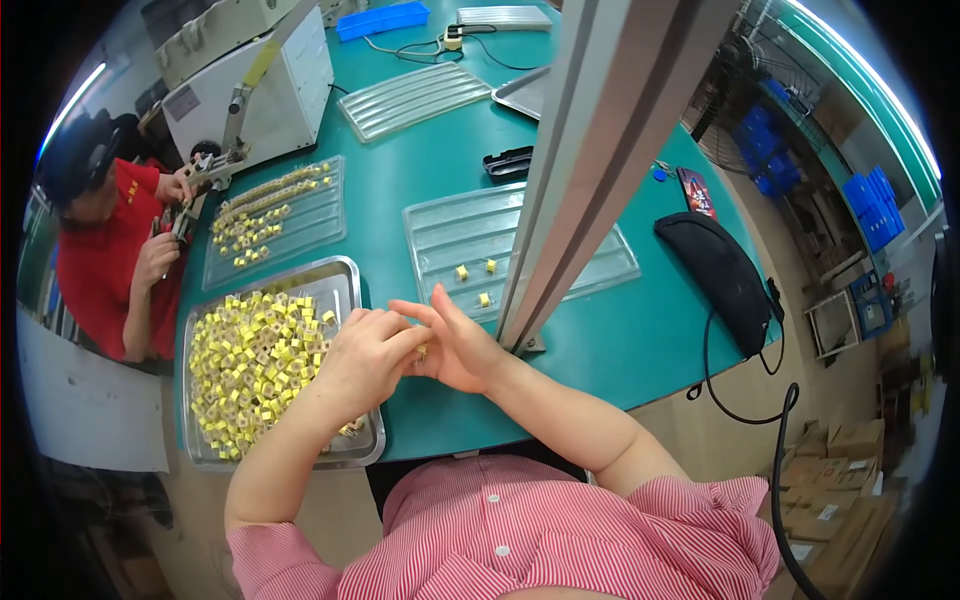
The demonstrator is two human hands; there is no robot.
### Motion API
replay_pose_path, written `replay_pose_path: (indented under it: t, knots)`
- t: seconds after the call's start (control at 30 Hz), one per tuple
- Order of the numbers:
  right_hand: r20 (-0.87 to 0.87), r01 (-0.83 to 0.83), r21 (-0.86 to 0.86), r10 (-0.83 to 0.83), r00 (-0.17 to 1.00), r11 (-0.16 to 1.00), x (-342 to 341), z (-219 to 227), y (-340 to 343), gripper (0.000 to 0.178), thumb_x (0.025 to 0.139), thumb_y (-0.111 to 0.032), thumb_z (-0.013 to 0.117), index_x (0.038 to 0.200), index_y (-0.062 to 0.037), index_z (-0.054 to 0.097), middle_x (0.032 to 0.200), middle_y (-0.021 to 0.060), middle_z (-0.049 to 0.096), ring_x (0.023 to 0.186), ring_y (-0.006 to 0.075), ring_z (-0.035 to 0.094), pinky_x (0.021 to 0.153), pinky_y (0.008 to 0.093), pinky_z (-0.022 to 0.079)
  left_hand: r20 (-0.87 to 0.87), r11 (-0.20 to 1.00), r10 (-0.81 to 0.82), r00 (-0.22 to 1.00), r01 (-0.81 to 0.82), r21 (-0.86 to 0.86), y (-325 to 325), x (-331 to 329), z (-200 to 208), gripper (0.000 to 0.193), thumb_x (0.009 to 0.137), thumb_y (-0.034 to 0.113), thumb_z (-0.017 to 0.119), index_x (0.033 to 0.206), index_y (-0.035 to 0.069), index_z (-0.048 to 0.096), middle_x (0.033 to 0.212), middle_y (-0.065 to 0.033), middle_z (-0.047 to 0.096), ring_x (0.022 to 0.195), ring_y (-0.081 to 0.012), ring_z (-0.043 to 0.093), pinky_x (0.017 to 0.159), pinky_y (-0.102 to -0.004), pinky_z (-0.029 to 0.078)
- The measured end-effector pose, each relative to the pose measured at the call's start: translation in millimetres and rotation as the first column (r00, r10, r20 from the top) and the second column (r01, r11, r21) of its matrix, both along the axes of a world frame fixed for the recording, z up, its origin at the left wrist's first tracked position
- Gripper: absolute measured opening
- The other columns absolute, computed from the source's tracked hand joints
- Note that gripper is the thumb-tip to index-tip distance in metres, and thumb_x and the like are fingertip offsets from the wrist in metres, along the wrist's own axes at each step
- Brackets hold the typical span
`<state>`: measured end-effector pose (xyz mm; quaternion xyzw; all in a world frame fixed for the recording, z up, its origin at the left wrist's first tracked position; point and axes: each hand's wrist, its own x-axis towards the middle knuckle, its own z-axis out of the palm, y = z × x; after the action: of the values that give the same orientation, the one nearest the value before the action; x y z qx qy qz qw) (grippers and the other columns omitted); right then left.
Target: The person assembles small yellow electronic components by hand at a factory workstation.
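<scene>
My left hand (363, 362) is closed in a pinch, its fingertips meeting my right hand at the table's near side. Between the hands a bit of a small yellow-wrapped block (421, 350) shows; the fingers cover most of it. My right hand (458, 345) has its thumb raised and its other fingers curled around the block from the right. Beneath my left forearm lies a metal tray (374, 440) heaped with similar yellow and tan blocks (255, 365). Just beyond my right hand, a ribbed clear plastic tray (440, 222) carries a few of these blocks (484, 299).
A metal post (590, 170) rises from the table right beside my right hand. A black case (715, 280) and a cord (715, 385) lie right. At left, a red-sleeved person works at a bench device (215, 175) beside another block-filled clear tray (330, 225).
</scene>
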<state>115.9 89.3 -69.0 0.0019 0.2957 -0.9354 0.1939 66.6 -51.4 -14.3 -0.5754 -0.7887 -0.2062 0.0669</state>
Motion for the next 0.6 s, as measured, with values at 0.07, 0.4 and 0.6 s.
replay_pose_path:
  t: [0.07, 0.4, 0.6]
  knots:
    - [-0.019, -0.019, 0.015, 0.019, 1.0, 1.0, -0.8, -0.8, -0.1, 0.076, 0.082, -0.059, 0.022, 0.13, -0.0009, 0.016, 0.108, 0.0108, 0.046, 0.096, 0.02, 0.049, 0.083, 0.0374, 0.041, 0.01, 1.0, -0.003, 1.0, 0.003, 0.004, 0.7, -0.4, 0.8, 0.02, 0.064, 0.008, 0.061, 0.084, 0.009, 0.057, 0.075, -0.0039, 0.053, 0.071, -0.0204, 0.052, 0.065, -0.0314, 0.037]
    - [-0.041, -0.124, 0.246, 0.138, 0.99, 0.961, -6.0, -9.1, -0.4, 0.064, 0.083, -0.059, 0.02, 0.121, -0.011, 0.037, 0.089, 0.004, 0.056, 0.073, 0.0126, 0.057, 0.046, 0.0225, 0.04, 0.202, 0.998, 0.01, 0.979, 0.005, -0.07, -3.0, -7.2, 0.5, 0.015, 0.064, 0.01, 0.061, 0.078, 0.008, 0.055, 0.081, -0.0042, 0.057, 0.079, -0.0198, 0.056, 0.064, -0.03, 0.039]
    - [0.006, -0.089, 0.375, 0.094, 0.996, 0.923, -3.0, -8.2, -0.1, 0.055, 0.088, -0.05, 0.02, 0.11, -0.0061, 0.045, 0.088, 0.0064, 0.055, 0.061, 0.0139, 0.056, 0.046, 0.0226, 0.037, -0.108, 0.998, 0.019, 0.994, -0.026, -0.065, -4.1, -6.8, -6.4, 0.019, 0.064, 0.008, 0.062, 0.081, 0.008, 0.055, 0.073, -0.0052, 0.051, 0.065, -0.0223, 0.05, 0.059, -0.0317, 0.038]
